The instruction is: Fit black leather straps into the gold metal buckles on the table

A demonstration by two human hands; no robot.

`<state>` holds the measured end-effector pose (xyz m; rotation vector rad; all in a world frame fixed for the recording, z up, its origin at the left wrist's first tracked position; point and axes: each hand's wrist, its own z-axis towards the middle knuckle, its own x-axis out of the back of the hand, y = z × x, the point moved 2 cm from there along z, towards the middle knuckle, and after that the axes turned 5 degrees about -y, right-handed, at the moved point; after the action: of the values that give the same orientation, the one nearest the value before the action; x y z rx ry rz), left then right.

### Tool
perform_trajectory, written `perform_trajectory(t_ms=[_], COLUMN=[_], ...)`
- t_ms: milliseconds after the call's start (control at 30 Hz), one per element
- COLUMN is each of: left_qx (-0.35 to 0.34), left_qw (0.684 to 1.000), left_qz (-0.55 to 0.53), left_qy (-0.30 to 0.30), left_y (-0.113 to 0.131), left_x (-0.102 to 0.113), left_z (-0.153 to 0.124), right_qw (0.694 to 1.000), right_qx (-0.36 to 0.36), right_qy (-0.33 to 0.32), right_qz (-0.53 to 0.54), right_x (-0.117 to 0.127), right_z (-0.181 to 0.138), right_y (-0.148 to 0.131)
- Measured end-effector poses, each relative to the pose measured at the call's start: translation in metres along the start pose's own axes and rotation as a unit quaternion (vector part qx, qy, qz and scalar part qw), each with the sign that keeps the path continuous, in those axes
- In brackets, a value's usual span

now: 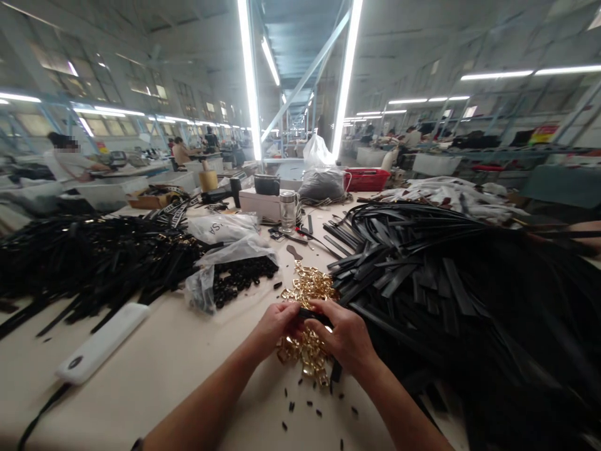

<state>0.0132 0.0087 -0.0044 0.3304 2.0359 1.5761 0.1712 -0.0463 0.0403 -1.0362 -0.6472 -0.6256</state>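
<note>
My left hand (280, 322) and my right hand (342, 332) meet over a pile of gold metal buckles (310, 282). Between them stretches a black strap (313, 315), pinched by the fingers of both hands. Whether a buckle sits on the held part cannot be made out. Beside my right hand lies a big heap of black straps (422, 275), spreading to the right edge. Small black loops (241, 279) spill from a clear plastic bag (201, 291) to the left of the buckles. Small black bits (319, 413) are scattered on the table below my hands.
A white device with a cord (103, 343) lies on the table (188, 376) at left. Behind it is another heap of black straps with gold parts (94, 260). A glass jar (288, 212), a red basket (366, 180) and a grey bag (322, 183) stand farther back. Other people work beyond.
</note>
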Motion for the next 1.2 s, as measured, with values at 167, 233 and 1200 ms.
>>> perform_trajectory(t_ms=[167, 233, 1200], left_qx=[-0.013, -0.018, -0.049], left_qw=[1.0, 1.0, 0.78], left_qz=[0.006, 0.012, 0.596], left_qy=[-0.009, -0.013, 0.182], left_y=[-0.003, -0.003, 0.059], left_x=[-0.006, -0.006, 0.112], left_z=[0.001, 0.001, 0.038], right_qw=[1.0, 1.0, 0.964], right_qx=[0.004, 0.003, 0.107], right_qy=[-0.003, -0.001, 0.046], right_qz=[-0.004, -0.004, -0.239], right_x=[-0.008, -0.008, -0.005], right_z=[0.0, 0.001, -0.003], right_y=[0.003, 0.005, 0.013])
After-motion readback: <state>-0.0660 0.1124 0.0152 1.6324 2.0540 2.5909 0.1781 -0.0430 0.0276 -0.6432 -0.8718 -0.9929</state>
